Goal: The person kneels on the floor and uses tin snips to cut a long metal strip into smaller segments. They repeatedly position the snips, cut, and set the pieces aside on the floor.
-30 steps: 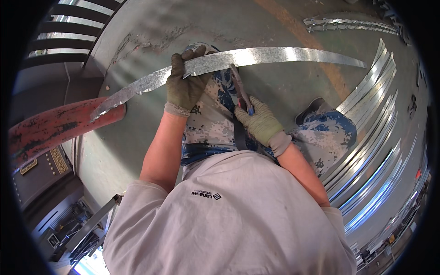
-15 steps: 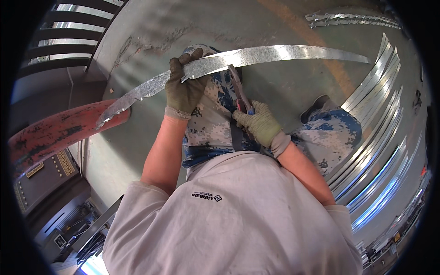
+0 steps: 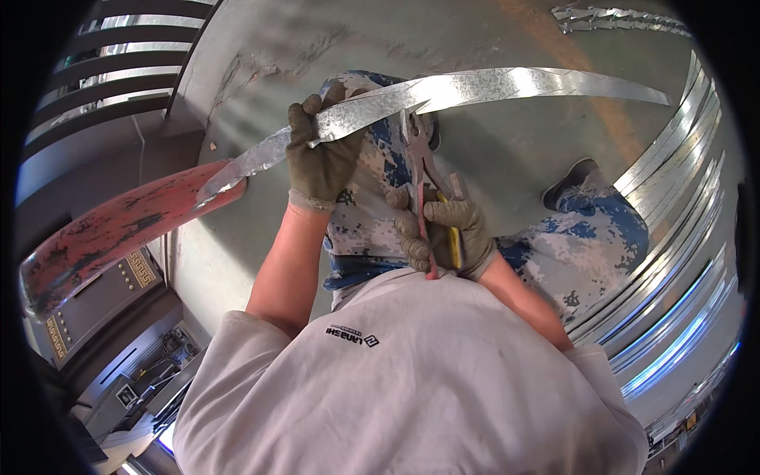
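My left hand (image 3: 323,154), in a drab work glove, is closed round a long, curved strip of shiny sheet metal (image 3: 483,89), which runs across the view above my knee. Small nicks show along its near edge. In my gloved right hand (image 3: 451,229) is a pair of metal snips (image 3: 418,154) with red on the handle. Their handles are spread and the jaws point up at the strip's near edge, beside a small bent tab. Whether they touch it I cannot tell. A yellow-edged part also shows in that hand.
The strip's left end overlaps a worn red pipe (image 3: 134,226). Many metal strips (image 3: 673,229) lie on the floor at my right, and notched strips (image 3: 621,19) lie at the far right. Dark slats (image 3: 119,57) stand at the far left.
My right hand has drawn back toward my body and turned, with the snips' handles now spread wider. The strip appears shifted slightly right, along with the surroundings; my left hand keeps hold.
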A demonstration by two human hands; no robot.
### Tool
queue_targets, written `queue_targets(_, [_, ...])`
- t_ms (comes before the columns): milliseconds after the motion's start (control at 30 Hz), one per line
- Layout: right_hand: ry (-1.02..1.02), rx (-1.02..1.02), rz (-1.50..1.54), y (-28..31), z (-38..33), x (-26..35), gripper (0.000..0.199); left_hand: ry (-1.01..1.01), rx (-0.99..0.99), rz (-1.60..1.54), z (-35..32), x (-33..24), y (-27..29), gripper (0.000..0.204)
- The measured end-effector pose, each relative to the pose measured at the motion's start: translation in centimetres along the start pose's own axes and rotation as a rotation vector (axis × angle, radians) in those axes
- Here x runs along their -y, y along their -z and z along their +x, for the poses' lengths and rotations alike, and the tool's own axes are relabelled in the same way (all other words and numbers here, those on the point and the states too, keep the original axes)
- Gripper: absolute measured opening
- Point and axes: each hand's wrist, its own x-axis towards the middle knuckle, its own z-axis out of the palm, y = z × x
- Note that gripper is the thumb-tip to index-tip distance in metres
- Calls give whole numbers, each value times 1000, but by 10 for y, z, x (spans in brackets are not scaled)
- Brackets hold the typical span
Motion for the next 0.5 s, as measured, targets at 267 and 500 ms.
queue_targets(267, [-39,212,93,-4,10,-1,53,79,-47,-7,4,-4,-1,21])
queue_targets(500, [0,-110,-247,-22,-6,19,64,-7,-27,41,5,0,-4,29])
